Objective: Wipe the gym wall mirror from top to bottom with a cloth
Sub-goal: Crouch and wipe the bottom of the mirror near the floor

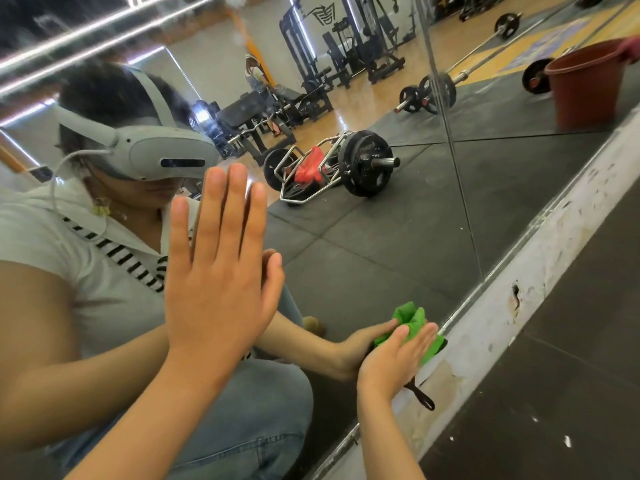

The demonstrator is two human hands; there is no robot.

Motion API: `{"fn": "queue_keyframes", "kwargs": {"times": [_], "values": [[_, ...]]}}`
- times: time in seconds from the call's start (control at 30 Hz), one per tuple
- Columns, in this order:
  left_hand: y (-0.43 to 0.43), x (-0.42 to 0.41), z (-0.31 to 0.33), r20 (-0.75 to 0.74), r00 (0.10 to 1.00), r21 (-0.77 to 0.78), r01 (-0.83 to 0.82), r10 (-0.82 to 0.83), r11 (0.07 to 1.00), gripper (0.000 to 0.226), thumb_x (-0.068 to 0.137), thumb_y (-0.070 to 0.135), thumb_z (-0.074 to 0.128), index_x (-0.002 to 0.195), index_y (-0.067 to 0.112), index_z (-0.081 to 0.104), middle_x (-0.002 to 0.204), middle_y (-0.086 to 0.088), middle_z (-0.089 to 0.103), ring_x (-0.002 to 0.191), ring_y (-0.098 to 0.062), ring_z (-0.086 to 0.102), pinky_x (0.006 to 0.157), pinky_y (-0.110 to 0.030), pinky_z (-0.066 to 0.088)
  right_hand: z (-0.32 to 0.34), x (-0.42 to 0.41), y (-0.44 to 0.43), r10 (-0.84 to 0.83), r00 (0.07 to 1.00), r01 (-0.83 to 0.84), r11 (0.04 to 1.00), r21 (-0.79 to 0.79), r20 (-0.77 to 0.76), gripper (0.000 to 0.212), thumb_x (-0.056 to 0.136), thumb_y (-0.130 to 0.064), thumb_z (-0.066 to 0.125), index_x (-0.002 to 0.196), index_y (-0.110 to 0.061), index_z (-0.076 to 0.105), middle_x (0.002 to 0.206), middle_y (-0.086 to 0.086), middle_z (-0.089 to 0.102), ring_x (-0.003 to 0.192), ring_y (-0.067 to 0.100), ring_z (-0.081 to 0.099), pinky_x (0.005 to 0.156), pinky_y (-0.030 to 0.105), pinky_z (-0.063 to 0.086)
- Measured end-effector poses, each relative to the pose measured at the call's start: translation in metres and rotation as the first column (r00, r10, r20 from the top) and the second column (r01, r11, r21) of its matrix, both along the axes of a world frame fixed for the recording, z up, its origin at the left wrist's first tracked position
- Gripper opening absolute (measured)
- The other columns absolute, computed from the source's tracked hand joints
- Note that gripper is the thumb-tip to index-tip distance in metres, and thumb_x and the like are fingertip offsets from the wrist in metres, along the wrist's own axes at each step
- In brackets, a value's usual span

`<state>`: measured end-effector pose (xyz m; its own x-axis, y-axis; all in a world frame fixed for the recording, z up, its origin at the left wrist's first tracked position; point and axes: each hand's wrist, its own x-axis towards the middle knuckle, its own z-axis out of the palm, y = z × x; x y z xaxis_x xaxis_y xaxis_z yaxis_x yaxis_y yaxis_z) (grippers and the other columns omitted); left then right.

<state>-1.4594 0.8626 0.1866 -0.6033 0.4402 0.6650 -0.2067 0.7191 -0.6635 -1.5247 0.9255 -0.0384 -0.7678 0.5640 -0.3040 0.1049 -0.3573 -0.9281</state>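
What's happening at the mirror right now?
A person crouches at the gym wall mirror. The left hand is pressed flat and open against the glass. The right hand presses a green cloth against the mirror's bottom edge, just above the white baseboard, so the wipe has reached the lowest strip. A brown bucket stands further along the wall.

Reddish-brown plastic bucket (585, 86) standing on the dark rubber floor mats (571, 358) at the upper right, against the scuffed white painted baseboard (502, 299); small black strap loop (423, 398) lying against that baseboard.
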Motion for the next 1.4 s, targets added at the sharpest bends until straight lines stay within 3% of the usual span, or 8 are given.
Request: {"fn": "queue_keyframes", "kwargs": {"times": [0.27,0.47,0.67,0.8,0.87,0.97,1.13,1.4], "values": [[0.000,-0.001,0.000,0.006,1.000,0.004,0.000,0.000,1.000,0.069,0.100,0.031,0.036,0.159,0.005,0.013,0.166,-0.017,0.010,0.154,-0.032,0.004,0.125,-0.051,0.000,0.009,-0.067,0.049,0.007,0.965,0.049,0.977,0.207,-0.263,0.067,0.096,-0.035,0.022,0.156,-0.006,0.013,0.160,-0.007,0.009,0.149,0.007,0.004,0.113,0.010,-0.004],[-0.001,-0.001,0.000,0.013,1.000,-0.004,-0.016,0.016,1.000,0.065,0.102,0.032,0.026,0.160,0.005,0.010,0.167,-0.016,0.007,0.155,-0.031,0.002,0.125,-0.051,-0.001,-0.023,-0.070,0.062,0.029,0.999,-0.026,0.996,0.091,-0.038,0.052,0.108,-0.018,0.027,0.156,-0.004,0.011,0.165,0.008,0.008,0.152,0.017,0.005,0.117,0.020,-0.003],[-0.001,0.000,0.000,0.007,1.000,0.001,-0.010,0.010,1.000,0.069,0.100,0.031,0.036,0.159,0.004,0.013,0.167,-0.016,0.008,0.155,-0.032,0.003,0.125,-0.052,0.001,0.009,-0.089,0.071,0.037,0.957,0.047,0.959,0.279,-0.286,0.063,0.100,-0.029,0.026,0.156,-0.004,0.015,0.161,-0.002,0.011,0.150,0.009,0.005,0.114,0.012,-0.004],[0.001,-0.001,0.000,0.004,1.000,-0.007,-0.025,0.025,1.000,0.068,0.101,0.032,0.034,0.159,0.004,0.012,0.167,-0.017,0.008,0.155,-0.032,0.003,0.125,-0.052,0.002,-0.029,-0.104,0.095,0.043,0.994,-0.020,0.977,0.213,-0.104,0.070,0.096,-0.038,0.020,0.155,-0.002,0.013,0.165,0.010,0.010,0.152,0.018,0.006,0.119,0.022,-0.002],[0.000,-0.001,0.000,0.004,1.000,-0.010,-0.025,0.025,1.000,0.068,0.101,0.032,0.034,0.159,0.004,0.013,0.167,-0.017,0.009,0.155,-0.032,0.003,0.125,-0.053,0.003,-0.029,-0.113,0.105,0.042,0.998,-0.036,0.988,0.147,-0.037,0.059,0.105,-0.029,0.023,0.156,-0.001,0.012,0.165,0.011,0.010,0.152,0.019,0.007,0.120,0.026,-0.001],[0.000,-0.002,-0.001,0.004,1.000,-0.009,-0.024,0.024,1.000,0.067,0.101,0.032,0.034,0.159,0.003,0.015,0.166,-0.018,0.010,0.155,-0.033,0.004,0.124,-0.054,0.004,-0.005,-0.127,0.111,0.024,0.998,-0.016,0.992,0.128,-0.062,0.052,0.108,-0.019,0.024,0.156,-0.004,0.012,0.165,0.007,0.010,0.152,0.017,0.006,0.121,0.029,-0.002],[0.000,-0.002,0.000,0.003,1.000,-0.012,-0.023,0.023,1.000,0.067,0.100,0.032,0.035,0.158,0.002,0.018,0.166,-0.019,0.011,0.154,-0.034,0.007,0.124,-0.055,0.006,0.008,-0.135,0.115,0.041,0.969,0.017,0.972,0.234,-0.242,0.053,0.108,-0.022,0.024,0.157,-0.008,0.012,0.165,0.002,0.010,0.152,0.014,0.005,0.123,0.030,-0.001],[-0.001,-0.003,-0.001,-0.007,0.999,-0.030,-0.038,0.038,0.999,0.069,0.098,0.032,0.037,0.157,0.001,0.021,0.165,-0.020,0.013,0.154,-0.035,0.008,0.124,-0.055,0.005,-0.028,-0.127,0.115,0.054,0.996,-0.039,0.980,0.194,-0.071,0.051,0.108,-0.019,0.024,0.156,-0.004,0.016,0.164,0.012,0.012,0.152,0.020,0.008,0.120,0.027,0.000]]}}
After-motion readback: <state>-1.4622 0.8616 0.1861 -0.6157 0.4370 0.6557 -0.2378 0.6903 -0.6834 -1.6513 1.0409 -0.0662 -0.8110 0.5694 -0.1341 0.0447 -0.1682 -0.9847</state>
